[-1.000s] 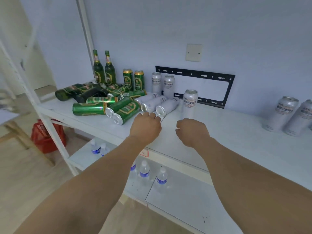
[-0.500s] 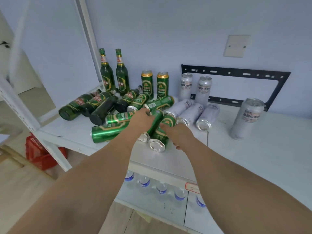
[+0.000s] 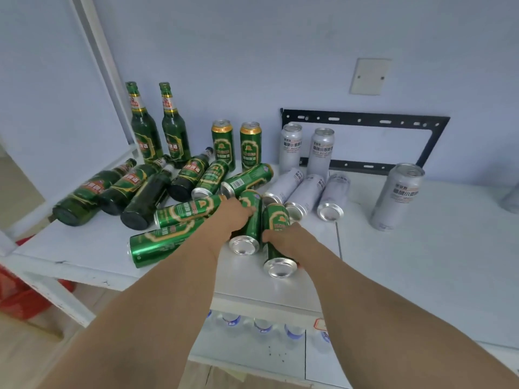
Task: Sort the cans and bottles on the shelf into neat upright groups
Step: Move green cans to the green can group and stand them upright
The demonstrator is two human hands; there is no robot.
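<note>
Our left hand [image 3: 234,213] and right hand [image 3: 283,237] each grip a lying green aluminium can [image 3: 276,234]; toppled green glass bottles [image 3: 146,196] crowd at ten o'clock.

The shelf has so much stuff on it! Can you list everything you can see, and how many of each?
Standing bottles: 2, green, back left of the top shelf.
Lying bottles: 4, green, in a heap on the left.
Standing green cans: 2, green with gold tops, at the back.
Lying green cans: 6, green, in the middle.
Standing silver cans: 3 fully seen, silver; two at the back, one alone on the right.
Lying silver cans: 3, silver, side by side.
Black bracket: 1, on the wall.
Wall plate: 1, pale.
Water bottles: several, blue caps, lower shelf.
Red crate: 1, on the floor, left.
Left hand: grips a lying green can.
Right hand: grips another.
</note>
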